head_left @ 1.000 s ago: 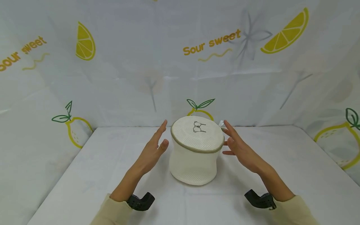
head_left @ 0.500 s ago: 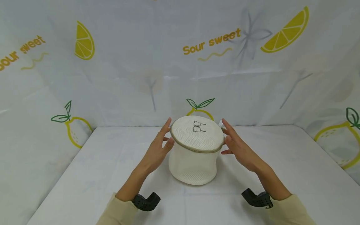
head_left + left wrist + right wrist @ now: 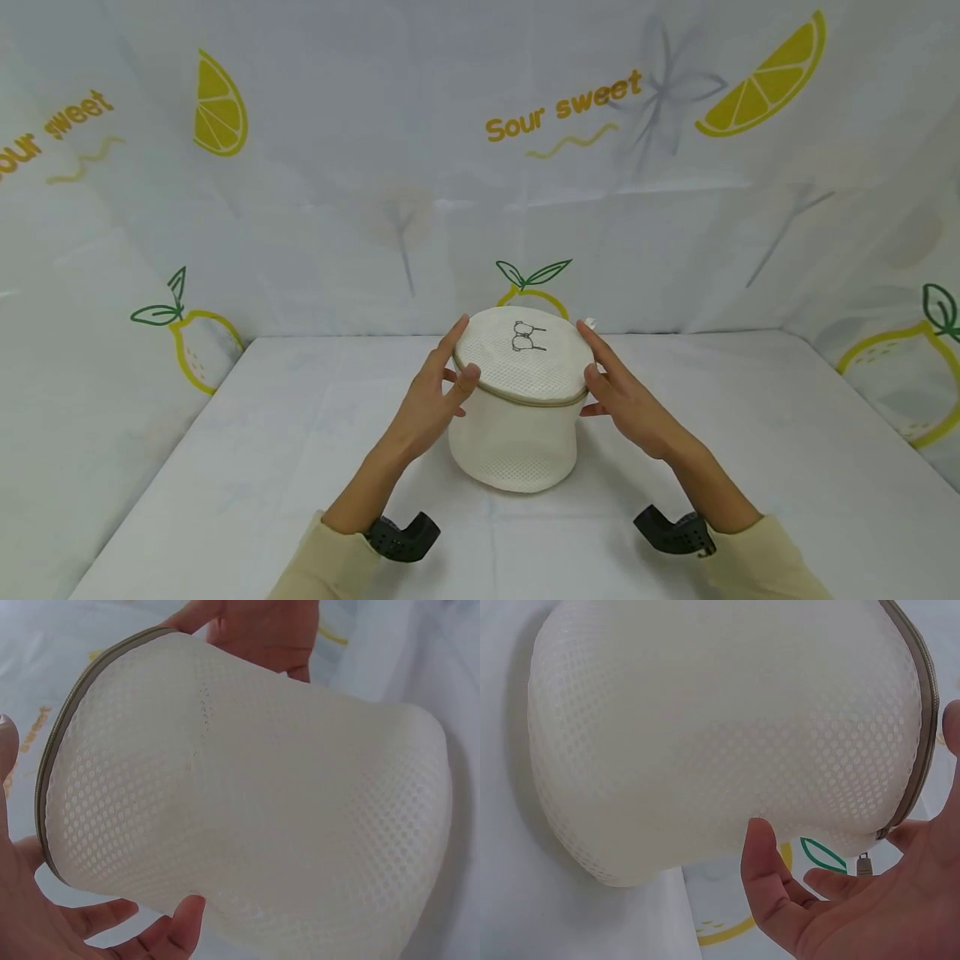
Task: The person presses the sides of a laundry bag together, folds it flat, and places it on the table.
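Closed in further than half a second ago with loosely spread left hand (image 3: 427,408) and right hand (image 3: 633,412), clamped on nothing; now flanking and apparently touching upright, olive-zipped, cream cylindrical mesh bag (image 3: 513,442), just below head-view centre; hence bracketed from both sides.

Backdrop (image 3: 337,258) reads "Sour sweet" in orange lettering (image 3: 562,108) right of centre, repeated at far left with its initial S cut off in head view; bag lid (image 3: 517,371) bears a dark line-drawn pictogram (image 3: 528,337).
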